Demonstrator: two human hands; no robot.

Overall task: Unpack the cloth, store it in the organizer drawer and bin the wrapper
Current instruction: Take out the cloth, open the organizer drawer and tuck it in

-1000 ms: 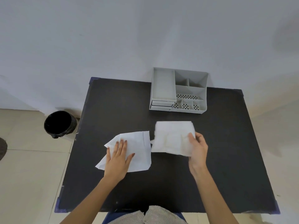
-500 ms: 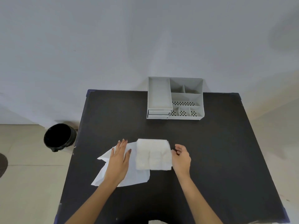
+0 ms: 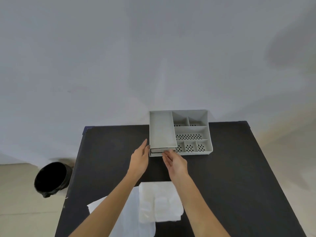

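Note:
A folded white cloth [image 3: 159,201] lies on the black table [image 3: 230,177] near its front, partly on top of the flat white wrapper [image 3: 130,218]. The grey organizer [image 3: 191,132] stands at the table's back edge, with its drawer [image 3: 159,150] low at its front left. My left hand [image 3: 140,159] is open, fingertips touching the organizer's left front corner. My right hand [image 3: 174,162] reaches to the drawer front, fingertips at its edge; whether they grip it I cannot tell. Both forearms pass over the cloth and wrapper.
A black bin [image 3: 51,180] stands on the tiled floor left of the table. A pale wall rises right behind the organizer. The organizer's right side holds several small open compartments with perforated bottoms.
Both hands have left the cloth and wrapper and moved forward to the organizer's front. The cloth now lies on the wrapper. The camera has tilted up.

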